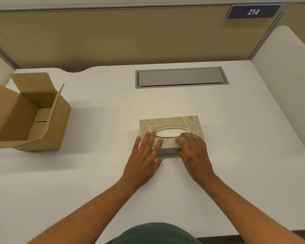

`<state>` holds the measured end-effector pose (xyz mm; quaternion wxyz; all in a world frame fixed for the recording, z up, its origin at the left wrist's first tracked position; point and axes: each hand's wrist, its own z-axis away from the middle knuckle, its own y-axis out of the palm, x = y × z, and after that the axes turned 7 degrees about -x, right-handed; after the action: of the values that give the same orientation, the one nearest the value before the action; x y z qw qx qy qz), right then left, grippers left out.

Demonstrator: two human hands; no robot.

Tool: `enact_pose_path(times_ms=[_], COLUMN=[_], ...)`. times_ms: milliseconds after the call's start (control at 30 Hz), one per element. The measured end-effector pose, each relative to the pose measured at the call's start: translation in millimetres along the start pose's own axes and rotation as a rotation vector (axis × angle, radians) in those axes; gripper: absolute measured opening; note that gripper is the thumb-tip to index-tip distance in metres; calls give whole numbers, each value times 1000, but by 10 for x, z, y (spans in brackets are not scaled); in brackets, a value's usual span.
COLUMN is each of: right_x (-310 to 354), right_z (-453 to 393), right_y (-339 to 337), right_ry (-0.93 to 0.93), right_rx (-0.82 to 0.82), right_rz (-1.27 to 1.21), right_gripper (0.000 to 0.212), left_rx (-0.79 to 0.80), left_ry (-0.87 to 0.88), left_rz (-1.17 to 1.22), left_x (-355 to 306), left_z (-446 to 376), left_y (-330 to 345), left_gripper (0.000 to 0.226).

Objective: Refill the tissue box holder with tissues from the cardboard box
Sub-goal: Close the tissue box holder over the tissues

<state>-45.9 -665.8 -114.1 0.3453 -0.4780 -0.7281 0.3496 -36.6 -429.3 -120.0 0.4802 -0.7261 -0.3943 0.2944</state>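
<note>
The tissue box holder (173,123), beige with a floral pattern and a silver oval opening, lies flat on the white desk (102,173) in the middle. White tissue shows through the oval. My left hand (144,155) rests with fingers spread on the holder's near left corner. My right hand (194,152) lies flat on its near right corner. Neither hand grips anything. The brown cardboard box (30,117) stands at the far left with its flaps open, and its visible inside looks empty.
A grey cable hatch (181,77) is set into the desk behind the holder. Beige partition panels enclose the desk at the back and right. A blue sign reading 214 (253,11) hangs at the top right.
</note>
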Motion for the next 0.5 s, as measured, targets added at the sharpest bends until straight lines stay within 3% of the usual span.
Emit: enact_pose_path(times_ms=[167,500], right_x=[14,-142], right_z=[41,-274], right_y=[12,227], right_ry=[65,54], right_rx=[119,143], right_rz=[77,65], right_gripper=[72,82], left_rx=[21,46], left_ry=[-46,-81], left_rz=[33,109], left_x=[-48,123], left_z=[-6,-380], left_y=[-7,61], left_gripper=[73,84])
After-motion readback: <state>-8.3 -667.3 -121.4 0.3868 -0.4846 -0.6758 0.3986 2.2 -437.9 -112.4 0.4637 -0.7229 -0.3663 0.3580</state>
